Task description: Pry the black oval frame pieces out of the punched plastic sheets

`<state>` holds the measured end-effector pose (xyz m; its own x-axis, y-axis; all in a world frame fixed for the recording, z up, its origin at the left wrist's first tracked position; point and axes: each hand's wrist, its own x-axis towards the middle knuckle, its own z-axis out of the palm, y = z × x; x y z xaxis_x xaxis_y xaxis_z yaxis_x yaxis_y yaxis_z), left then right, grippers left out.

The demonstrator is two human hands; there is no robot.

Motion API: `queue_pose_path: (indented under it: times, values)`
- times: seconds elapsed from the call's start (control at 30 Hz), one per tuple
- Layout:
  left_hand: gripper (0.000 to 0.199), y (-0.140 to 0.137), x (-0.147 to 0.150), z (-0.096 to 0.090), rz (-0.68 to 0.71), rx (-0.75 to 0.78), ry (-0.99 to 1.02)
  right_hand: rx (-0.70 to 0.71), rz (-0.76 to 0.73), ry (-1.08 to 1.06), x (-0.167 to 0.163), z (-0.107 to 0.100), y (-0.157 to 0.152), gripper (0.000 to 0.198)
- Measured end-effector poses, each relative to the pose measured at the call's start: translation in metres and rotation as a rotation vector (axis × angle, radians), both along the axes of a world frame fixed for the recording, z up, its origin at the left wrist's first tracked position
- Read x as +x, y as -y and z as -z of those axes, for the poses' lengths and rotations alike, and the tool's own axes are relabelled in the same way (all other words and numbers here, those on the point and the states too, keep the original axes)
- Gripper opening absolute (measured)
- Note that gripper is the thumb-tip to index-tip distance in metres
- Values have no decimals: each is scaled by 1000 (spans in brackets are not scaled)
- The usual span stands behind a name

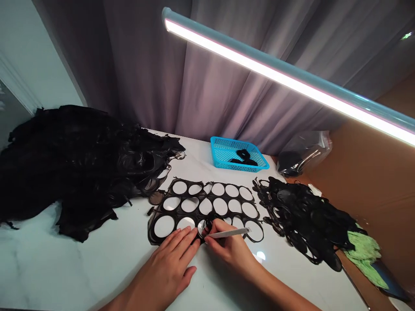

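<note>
A black sheet with rows of round holes lies flat on the white table, which shows through the holes. My left hand rests on its near edge, fingers stretched out and holding nothing. Beside it, my right hand is closed around slim pale metal tweezers, whose tip points left, close to the left fingertips. A small tangle of thin black strips sits at the right fingers, by the near row of holes; whether the fingers grip it too I cannot tell.
A large heap of black material covers the table's left side. More black cut pieces pile up at the right, beside a green cloth. Behind stand a blue basket with black pieces and a clear plastic bag. A lit tube lamp hangs overhead.
</note>
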<state>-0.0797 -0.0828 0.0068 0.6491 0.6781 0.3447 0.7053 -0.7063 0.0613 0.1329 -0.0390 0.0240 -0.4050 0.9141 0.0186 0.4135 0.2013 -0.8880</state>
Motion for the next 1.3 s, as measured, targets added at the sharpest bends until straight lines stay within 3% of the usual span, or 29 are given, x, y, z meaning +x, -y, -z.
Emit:
queue_pose_path:
  times: [0.37, 0.5, 0.73, 0.83, 0.9, 1.0, 1.17, 1.3]
  values:
    - [45, 0, 3, -2, -12, -87, 71, 222, -8, 98, -2, 12, 4, 22]
    - [44, 1, 2, -1, -15, -109, 112, 326, -26, 226, -4, 16, 6, 25]
    - [45, 2, 1, 8, -20, -105, 145, 701, -119, 472, -4, 20, 11, 18]
    - [48, 2, 1, 15, -30, -99, 176, 687, 37, 431, 23, 3, -26, 21]
    - [52, 2, 0, 17, -23, -108, 174, 691, 350, 439, 49, -12, -59, 25]
    - [54, 2, -4, 10, 3, -156, 160, 457, 547, 321, 74, -28, -94, 26]
    - [62, 6, -10, -10, 66, -273, 147, -231, 327, -407, 51, -34, -87, 34]
    - [54, 12, -14, -15, -61, -182, 183, -638, 269, -712, 15, -32, -66, 33]
